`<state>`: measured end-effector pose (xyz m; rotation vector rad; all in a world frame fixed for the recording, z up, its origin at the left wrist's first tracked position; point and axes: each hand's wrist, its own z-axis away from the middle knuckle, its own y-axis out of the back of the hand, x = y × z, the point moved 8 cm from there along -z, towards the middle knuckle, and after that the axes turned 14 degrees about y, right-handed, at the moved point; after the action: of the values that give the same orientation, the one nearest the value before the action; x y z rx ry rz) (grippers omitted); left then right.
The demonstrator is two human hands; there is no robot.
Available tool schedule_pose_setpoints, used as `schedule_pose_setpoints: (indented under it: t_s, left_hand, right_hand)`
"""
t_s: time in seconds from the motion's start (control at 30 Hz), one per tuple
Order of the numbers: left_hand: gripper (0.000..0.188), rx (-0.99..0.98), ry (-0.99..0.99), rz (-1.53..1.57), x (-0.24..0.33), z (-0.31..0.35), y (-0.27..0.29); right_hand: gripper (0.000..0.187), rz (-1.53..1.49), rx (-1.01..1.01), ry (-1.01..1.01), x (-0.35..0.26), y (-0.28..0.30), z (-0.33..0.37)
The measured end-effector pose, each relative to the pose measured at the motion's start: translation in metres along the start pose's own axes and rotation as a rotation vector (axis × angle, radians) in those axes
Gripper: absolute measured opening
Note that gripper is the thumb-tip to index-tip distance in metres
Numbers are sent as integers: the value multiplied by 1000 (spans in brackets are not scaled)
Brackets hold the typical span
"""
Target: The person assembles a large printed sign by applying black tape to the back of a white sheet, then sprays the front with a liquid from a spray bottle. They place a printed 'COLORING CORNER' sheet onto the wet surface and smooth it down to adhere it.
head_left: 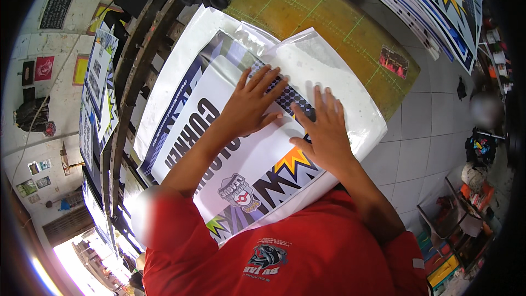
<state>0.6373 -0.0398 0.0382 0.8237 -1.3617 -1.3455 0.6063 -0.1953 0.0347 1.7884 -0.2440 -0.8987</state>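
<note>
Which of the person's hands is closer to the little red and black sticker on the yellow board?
Right. The right hand lies flat on the printed sheet, on the side toward the sticker. The left hand presses the sheet farther away.

Printed sheets stacked on work table.
Left hand [249, 104] and right hand [324, 130] lie flat, side by side, on the large printed paper sheet [257, 170], which rests on the wooden gridded table [329, 22].

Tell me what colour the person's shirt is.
Red shirt, with a small dark emblem, seen in the head view.

Red short-sleeved shirt [307, 252], dark animal emblem on chest, bare forearms, no gloves
</note>
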Motion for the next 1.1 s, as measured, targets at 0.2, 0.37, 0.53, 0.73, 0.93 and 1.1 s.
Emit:
schedule_pose_setpoints:
  t_s: [0.2,0.37,0.53,0.73,0.93,1.1]
  left_hand:
    - [74,42,115,-56,-23,13,-4]
    - [66,32,90,-32,-18,13,-2]
    - [61,71,62,21,-16,4,-2]
    - [57,62,57,13,-13,-3,-5]
    - [52,64,80,60,-15,-9,-6]
    - [48,74,125,164,-34,-21,0]
  right_hand:
    - [68,34,2,44,9,-9,-6]
    - [69,22,14,-9,10,-15,-6]
    - [71,12,63,-34,8,-14,-11]
    - [72,-10,62,-52,7,-16,-14]
    - [73,-44,79,-79,6,-17,-17]
    - [74,-90,81,-97,6,-14,-21]
